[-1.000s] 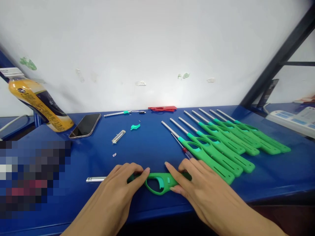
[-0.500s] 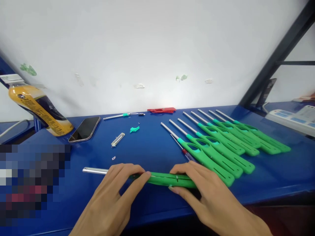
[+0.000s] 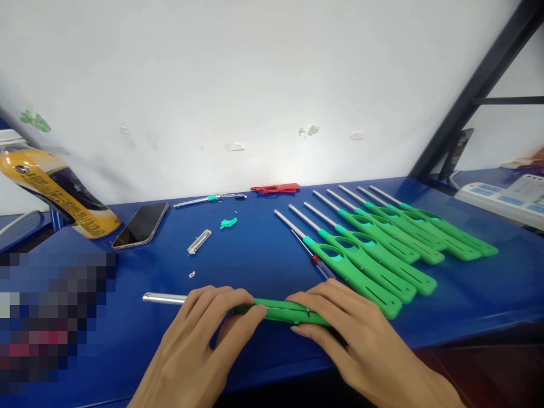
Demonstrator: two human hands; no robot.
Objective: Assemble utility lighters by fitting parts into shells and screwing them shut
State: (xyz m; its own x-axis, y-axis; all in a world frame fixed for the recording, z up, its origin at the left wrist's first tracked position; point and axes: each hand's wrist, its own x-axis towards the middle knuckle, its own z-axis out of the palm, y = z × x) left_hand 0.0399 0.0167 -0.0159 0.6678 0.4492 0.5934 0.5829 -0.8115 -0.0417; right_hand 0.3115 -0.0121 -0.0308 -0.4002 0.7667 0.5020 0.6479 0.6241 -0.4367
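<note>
From here I judge this seam-pressing: my left hand [image 3: 208,334] and right hand [image 3: 355,326], fingers closed around the long green plastic lighter [image 3: 278,310], next need even pressure.

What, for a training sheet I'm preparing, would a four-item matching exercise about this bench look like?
1. Phone
2. Red plastic piece
3. Red-collared screwdriver
4. Left hand

A. Beside the row of green lighters
B. Gripping a green lighter
C. Next to the yellow bottle
D. At the foot of the wall

Pairs: 1-C, 2-D, 3-A, 4-B.
</note>
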